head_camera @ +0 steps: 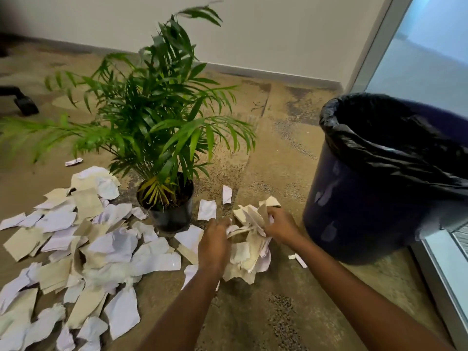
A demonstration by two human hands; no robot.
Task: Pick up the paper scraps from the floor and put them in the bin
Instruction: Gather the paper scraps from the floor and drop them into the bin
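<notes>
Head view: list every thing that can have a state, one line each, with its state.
left hand: grips the bundle.
right hand: grips the same bundle.
bundle: gathered between both hands, beside the bin, not yet in it.
scraps: strewn on the floor, left of the plant.
bin: upright, open, lined with a black bag.
plant: upright in its pot.

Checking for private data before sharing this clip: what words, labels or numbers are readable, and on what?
No text can be read.
Paper scraps: no writing legible.
Bin: pale patches on its side, too blurred to tell whether print.
Plant pot: no label shows.
</notes>
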